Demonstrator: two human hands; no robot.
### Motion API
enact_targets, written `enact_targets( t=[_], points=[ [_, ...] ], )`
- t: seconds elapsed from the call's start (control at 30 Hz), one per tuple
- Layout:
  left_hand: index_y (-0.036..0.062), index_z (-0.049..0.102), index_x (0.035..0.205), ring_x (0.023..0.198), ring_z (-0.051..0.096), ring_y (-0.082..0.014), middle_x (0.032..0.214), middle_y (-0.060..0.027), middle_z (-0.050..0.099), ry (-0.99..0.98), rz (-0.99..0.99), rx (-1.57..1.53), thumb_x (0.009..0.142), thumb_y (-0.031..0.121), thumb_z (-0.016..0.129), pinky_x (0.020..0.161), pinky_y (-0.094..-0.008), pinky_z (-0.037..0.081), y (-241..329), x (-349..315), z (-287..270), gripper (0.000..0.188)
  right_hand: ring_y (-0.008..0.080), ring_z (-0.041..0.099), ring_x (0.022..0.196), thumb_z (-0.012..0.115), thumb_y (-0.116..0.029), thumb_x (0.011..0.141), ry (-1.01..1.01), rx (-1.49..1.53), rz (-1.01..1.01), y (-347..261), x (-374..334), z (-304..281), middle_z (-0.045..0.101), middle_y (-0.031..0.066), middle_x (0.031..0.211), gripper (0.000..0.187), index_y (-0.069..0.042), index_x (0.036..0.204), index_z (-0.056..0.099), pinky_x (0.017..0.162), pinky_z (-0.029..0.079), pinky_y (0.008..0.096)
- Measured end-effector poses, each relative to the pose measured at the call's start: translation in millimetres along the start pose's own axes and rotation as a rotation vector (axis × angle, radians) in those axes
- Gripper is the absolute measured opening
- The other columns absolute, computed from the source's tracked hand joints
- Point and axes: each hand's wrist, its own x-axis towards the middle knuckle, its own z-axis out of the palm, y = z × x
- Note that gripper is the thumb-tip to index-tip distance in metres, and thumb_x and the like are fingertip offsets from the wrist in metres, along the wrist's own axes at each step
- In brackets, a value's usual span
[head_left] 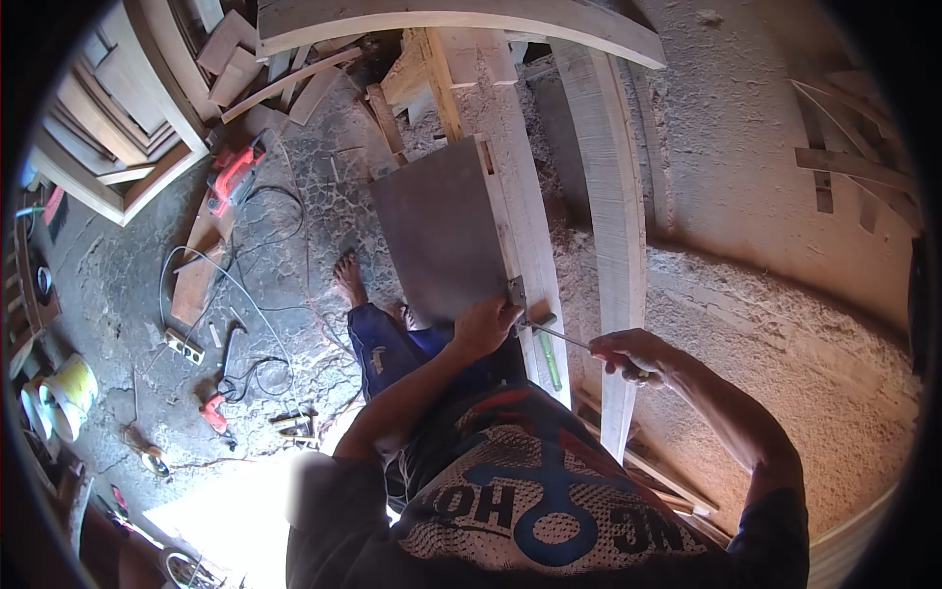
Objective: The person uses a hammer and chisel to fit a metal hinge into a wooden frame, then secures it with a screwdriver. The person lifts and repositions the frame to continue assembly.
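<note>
My right hand is wrapped round the red handle of a screwdriver. The thin shaft points left, its tip reaching the edge of a dark flat panel. At that edge sits a small metal hinge. My left hand is closed beside it, fingertips pressed together near the screwdriver tip; whatever they pinch is hidden or too small to name. Just right of the panel, a hammer with a green handle lies on a pale wooden beam.
A curved board spans the far side, and another long board stands to the right. On the floor at left lie a red power planer, a red drill, a power strip and loose cables. Wooden frames lean far left.
</note>
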Motion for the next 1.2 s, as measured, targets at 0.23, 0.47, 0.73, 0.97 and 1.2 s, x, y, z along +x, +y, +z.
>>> enact_targets(
  t=[0.23, 0.47, 0.73, 0.97, 1.2],
  points=[
    [0.0055, 0.070, 0.096, 0.082, 0.070, -0.0400, 0.083, -0.0179, 0.071, -0.024, -0.028, -0.016, 0.098, 0.040, 0.064, 0.071, -0.0485, 0.052, 4.3, -0.2, -5.1, 0.035, 0.0231, 0.066, 0.065, 0.064, -0.015, 0.093, 0.445, -1.441, -1.011, -7.5, -29.7, 26.0, 0.066, 0.0126, 0.083, 0.022, -0.008, 0.113, 0.059, 0.054, 0.054, 0.0365],
    [0.0061, 0.069, 0.097, 0.083, 0.070, -0.0405, 0.082, -0.0178, 0.071, 0.018, -0.047, -0.031, 0.097, 0.041, 0.064, 0.071, -0.0488, 0.052, 3.1, -2.1, -3.6, 0.035, 0.0070, 0.052, 0.059, 0.057, -0.030, 0.105, -0.007, -0.308, -0.068, -49.5, -4.3, -5.8, 0.066, 0.0052, 0.077, 0.026, -0.013, 0.113, 0.074, 0.045, 0.041, 0.0252],
    [0.0061, 0.069, 0.095, 0.082, 0.070, -0.0404, 0.081, -0.0186, 0.071, -0.021, -0.049, -0.004, 0.097, 0.041, 0.063, 0.072, -0.0491, 0.052, 6.0, 0.3, -5.1, 0.036, 0.0138, 0.060, 0.058, 0.063, -0.021, 0.099, 0.321, -1.073, -0.777, -18.3, -11.6, 9.7, 0.066, 0.0075, 0.083, 0.028, -0.011, 0.125, 0.060, 0.045, 0.048, 0.0318],
    [0.0063, 0.071, 0.098, 0.083, 0.071, -0.0397, 0.082, -0.0181, 0.072, -0.026, -0.060, -0.025, 0.098, 0.042, 0.061, 0.072, -0.0489, 0.052, 10.4, -1.2, -5.7, 0.037, 0.0193, 0.066, 0.065, 0.060, -0.016, 0.100, 0.315, -1.575, -0.670, -28.7, -23.8, 23.5, 0.066, 0.0117, 0.083, 0.035, -0.012, 0.135, 0.058, 0.053, 0.055, 0.0373],
    [0.0067, 0.071, 0.100, 0.084, 0.071, -0.0396, 0.084, -0.0180, 0.072, -0.020, -0.029, 0.018, 0.097, 0.043, 0.062, 0.073, -0.0495, 0.053, 0.8, 0.8, -1.3, 0.037, 0.0084, 0.060, 0.069, 0.067, -0.032, 0.098, 0.096, -0.195, -0.119, -6.8, -2.1, -6.1, 0.071, 0.0076, 0.093, 0.032, -0.008, 0.118, 0.068, 0.051, 0.047, 0.0275]
  ],
)
